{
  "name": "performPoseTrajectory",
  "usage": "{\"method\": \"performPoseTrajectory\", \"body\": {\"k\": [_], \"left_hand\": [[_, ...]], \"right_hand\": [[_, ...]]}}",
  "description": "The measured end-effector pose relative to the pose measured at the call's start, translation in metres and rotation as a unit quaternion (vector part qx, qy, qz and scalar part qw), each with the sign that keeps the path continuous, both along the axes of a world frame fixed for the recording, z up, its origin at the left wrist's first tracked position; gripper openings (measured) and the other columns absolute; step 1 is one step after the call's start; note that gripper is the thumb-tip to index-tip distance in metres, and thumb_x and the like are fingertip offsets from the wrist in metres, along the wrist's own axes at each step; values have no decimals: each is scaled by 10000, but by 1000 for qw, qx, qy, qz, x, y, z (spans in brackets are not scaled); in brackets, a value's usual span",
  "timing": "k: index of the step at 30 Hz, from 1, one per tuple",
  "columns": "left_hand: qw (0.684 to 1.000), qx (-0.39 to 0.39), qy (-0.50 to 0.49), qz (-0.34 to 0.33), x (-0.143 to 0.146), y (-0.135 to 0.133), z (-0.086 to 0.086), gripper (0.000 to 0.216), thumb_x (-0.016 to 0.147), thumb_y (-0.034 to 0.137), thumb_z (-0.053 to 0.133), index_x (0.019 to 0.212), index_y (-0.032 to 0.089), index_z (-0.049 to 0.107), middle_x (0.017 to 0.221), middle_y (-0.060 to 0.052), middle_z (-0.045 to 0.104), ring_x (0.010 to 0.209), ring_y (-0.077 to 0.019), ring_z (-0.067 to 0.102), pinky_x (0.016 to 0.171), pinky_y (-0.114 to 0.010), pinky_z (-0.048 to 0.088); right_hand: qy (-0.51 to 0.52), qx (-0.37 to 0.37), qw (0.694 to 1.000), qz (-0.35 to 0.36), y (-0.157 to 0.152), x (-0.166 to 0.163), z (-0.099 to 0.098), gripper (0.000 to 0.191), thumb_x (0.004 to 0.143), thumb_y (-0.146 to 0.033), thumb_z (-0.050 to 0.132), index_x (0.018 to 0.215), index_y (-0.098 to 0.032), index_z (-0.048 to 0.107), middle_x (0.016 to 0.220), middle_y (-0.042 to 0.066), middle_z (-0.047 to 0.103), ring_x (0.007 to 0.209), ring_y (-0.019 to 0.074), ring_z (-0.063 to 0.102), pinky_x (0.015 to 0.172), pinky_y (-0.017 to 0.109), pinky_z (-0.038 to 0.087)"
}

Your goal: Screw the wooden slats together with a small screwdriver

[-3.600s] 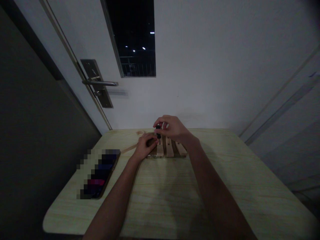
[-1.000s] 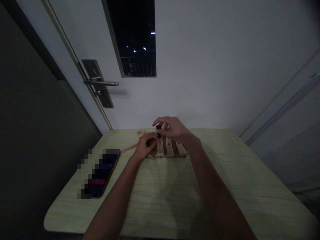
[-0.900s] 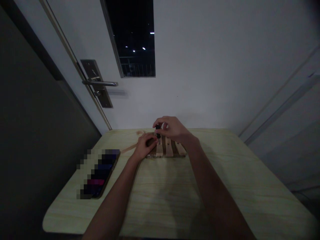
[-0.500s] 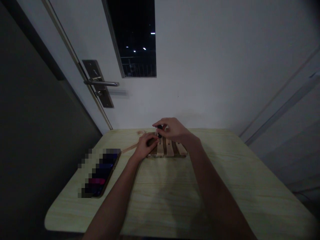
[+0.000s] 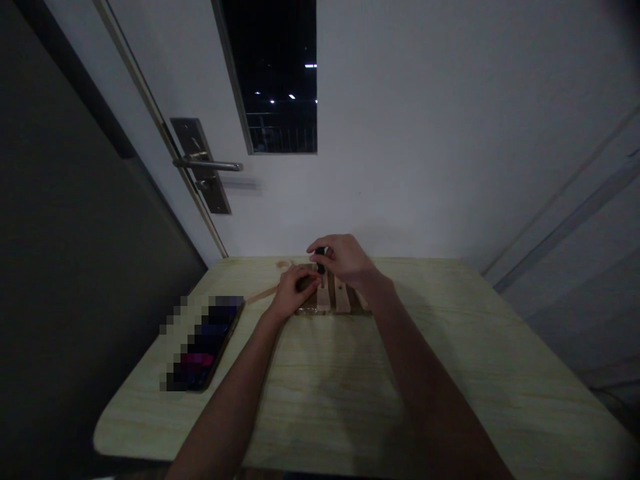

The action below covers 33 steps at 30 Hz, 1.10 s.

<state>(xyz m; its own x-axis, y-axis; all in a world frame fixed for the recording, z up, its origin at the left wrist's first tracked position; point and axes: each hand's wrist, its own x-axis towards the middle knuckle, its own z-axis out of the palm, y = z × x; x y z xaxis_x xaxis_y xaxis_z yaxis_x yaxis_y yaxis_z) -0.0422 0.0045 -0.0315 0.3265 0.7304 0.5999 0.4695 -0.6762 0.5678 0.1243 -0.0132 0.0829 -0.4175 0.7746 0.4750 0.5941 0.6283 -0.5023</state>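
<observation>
Since the frame half a second before, my right hand had drawn slightly in over the slatted wooden piece, so less of its right end showed, and the view had drifted a little to the left; the small black-handled screwdriver stood in much the same spot.

The wooden piece was a small flat assembly of pale slats laid side by side over darker crosspieces, with dark gaps between the slats. It lay at the far middle of the tabletop, close to the wall. The light was dim, so I could not make out any screw.

My right fingers were curled narrowly round the screwdriver's black grip, pinching it from above and holding it upright, tip down on the left part of the slats. My left hand rested on the left end of the wooden piece, fingers bent and pressed down on it, their tips just beside the screwdriver's shaft.

A phone, its screen pixelated, lay well apart near the tabletop's left edge. A thin wooden strip lay just left of my left hand.
</observation>
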Motion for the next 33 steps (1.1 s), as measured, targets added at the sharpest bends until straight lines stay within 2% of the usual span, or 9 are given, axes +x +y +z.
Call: {"method": "performPoseTrajectory", "body": {"k": [6, 9, 13, 16, 18, 21, 27, 30, 33], "left_hand": [[1000, -4, 5, -9, 1, -2, 4, 128, 814, 285, 599, 881, 187, 649, 902, -51, 673, 862, -200, 594, 803, -347, 441], [1000, -2, 5, -11, 0, -2, 3, 128, 812, 280, 598, 886, 187, 645, 909, -52, 673, 867, -201, 594, 807, -348, 439], [1000, -4, -5, 1, 0, -1, 1, 148, 802, 305, 605, 882, 186, 640, 935, -57, 674, 895, -214, 593, 828, -371, 444], [1000, -12, -5, 4, 0, -1, 1, 151, 801, 320, 605, 868, 189, 642, 947, -60, 673, 916, -222, 591, 845, -382, 448], [1000, -15, -3, 6, 0, -1, 1, 154, 799, 324, 607, 874, 195, 644, 948, -58, 674, 924, -226, 590, 855, -386, 447], [1000, -10, -1, 5, 0, -1, 1, 159, 802, 316, 605, 896, 195, 647, 948, -58, 678, 914, -223, 593, 845, -382, 446], [1000, -10, 9, -4, 0, -2, 3, 134, 812, 280, 594, 891, 190, 653, 930, -50, 681, 890, -210, 598, 827, -365, 440], [1000, -7, 6, -9, 0, -1, 3, 124, 811, 270, 598, 889, 185, 644, 931, -51, 675, 892, -206, 594, 826, -359, 440], [1000, -11, 6, -5, 0, -1, 2, 130, 812, 284, 601, 892, 189, 638, 935, -53, 674, 898, -210, 591, 830, -366, 443]], "right_hand": [[36, -13, 999, 23, -5, 7, -4, 320, 783, -72, 496, 1033, -150, 679, 1065, 98, 683, 938, 158, 622, 760, 267, 481], [42, -20, 998, 40, -4, 9, -3, 326, 783, -85, 489, 1034, -178, 675, 1027, 64, 691, 882, 140, 622, 740, 252, 473], [3, -25, 999, 36, -5, 7, 4, 270, 754, -164, 583, 1008, -197, 668, 794, 8, 681, 668, 109, 571, 649, 233, 427], [-46, 5, 999, 9, -6, 4, 7, 101, 769, -225, 611, 848, -203, 669, 794, 5, 663, 705, 115, 551, 659, 237, 386], [-74, 19, 997, -16, -5, 3, 6, 84, 781, -268, 624, 822, -206, 663, 820, 14, 661, 734, 126, 544, 674, 247, 372], [-81, 31, 996, -37, -1, 3, 2, 128, 796, -287, 631, 873, -192, 667, 855, 38, 664, 774, 144, 555, 709, 260, 380], [-23, 19, 1000, 8, 0, 5, -3, 212, 835, -166, 562, 1016, -128, 666, 1035, 107, 673, 937, 158, 594, 850, 275, 420], [-19, -6, 1000, 21, -5, 6, -1, 291, 838, -120, 507, 1094, -113, 646, 1093, 120, 665, 971, 162, 595, 856, 285, 429], [-12, -31, 999, 33, -10, 7, 4, 314, 836, -124, 487, 1106, -172, 640, 1062, 73, 681, 865, 136, 609, 767, 266, 440]]}}
